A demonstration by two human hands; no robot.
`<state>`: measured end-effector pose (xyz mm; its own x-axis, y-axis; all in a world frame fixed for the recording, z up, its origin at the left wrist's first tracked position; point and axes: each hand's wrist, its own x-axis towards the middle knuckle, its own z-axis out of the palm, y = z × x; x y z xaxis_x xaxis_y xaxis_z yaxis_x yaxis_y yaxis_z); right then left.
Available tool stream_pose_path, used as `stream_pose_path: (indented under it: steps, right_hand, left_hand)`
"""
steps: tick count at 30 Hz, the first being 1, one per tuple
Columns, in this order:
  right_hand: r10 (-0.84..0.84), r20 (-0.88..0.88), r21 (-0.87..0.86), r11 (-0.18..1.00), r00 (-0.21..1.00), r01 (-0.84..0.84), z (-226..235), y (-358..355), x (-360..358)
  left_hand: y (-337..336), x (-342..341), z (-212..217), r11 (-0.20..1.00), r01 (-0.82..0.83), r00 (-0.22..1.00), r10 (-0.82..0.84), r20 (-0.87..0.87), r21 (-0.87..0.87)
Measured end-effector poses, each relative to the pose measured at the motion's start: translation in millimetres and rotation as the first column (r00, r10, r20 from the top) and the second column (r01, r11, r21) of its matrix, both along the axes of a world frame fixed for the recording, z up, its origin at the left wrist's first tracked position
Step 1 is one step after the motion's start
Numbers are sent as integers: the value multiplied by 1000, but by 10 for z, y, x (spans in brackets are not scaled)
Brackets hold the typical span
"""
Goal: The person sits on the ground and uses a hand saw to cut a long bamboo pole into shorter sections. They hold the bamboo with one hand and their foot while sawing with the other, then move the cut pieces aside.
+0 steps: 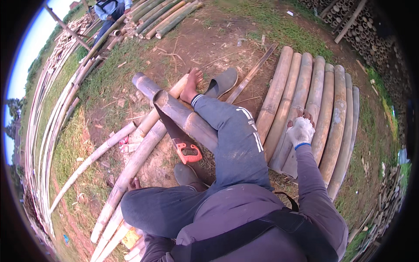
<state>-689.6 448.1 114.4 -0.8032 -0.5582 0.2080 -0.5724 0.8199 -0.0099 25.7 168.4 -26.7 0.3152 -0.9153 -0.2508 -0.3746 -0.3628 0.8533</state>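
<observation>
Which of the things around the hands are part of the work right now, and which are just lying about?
In use:
right hand in a white glove
row of split tan bamboo halves
round bamboo pole under the leg
orange-handled handsaw

Lying about:
grey slipper
stacked bamboo poles at top

Outdoor bamboo-working yard: bare earth and grass, cut bamboo poles [305, 105] laid side by side, stacked culms [371, 35] at the far edge, a handsaw [185, 150] on the ground.

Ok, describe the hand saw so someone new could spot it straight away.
Find the thick bamboo pole lying across the dirt under the person's outstretched leg. The hand saw leans against its near side, dark blade up. Its orange-red handle is the only bright thing there.
</observation>
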Motion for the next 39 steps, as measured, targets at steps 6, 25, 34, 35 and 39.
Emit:
stream_pose_path:
  steps: [6, 25, 34, 35, 39]
  right_hand:
    - [728, -75, -429, 593, 681, -681, 58, -1017, 1183]
    - [492, 834, -184, 675, 249, -714, -1427, -2382, 3184]
    - [655, 727, -635, 756, 207, -162, 12, -2157, 2241]
    - [663, 666, -668, 734, 342, -122, 105, -2261, 2000]
    - [435, 506, -512, 847, 745, -147, 248, -2341, 812]
  left_hand:
    - [54, -458, 79, 989, -22, 999, 15, -46, -144]
    - [-429, -140, 175, 947, 218, 418, -307, 855, 234]
    - [-1170, 221, 41, 774, 461, 237, -579, 780, 434]
    - [-1154, 225, 67, 775, 472, 231, -569, 789, 421]
    - [-1289, -2, 392, 802, 550, 274, -439, 856, 235]
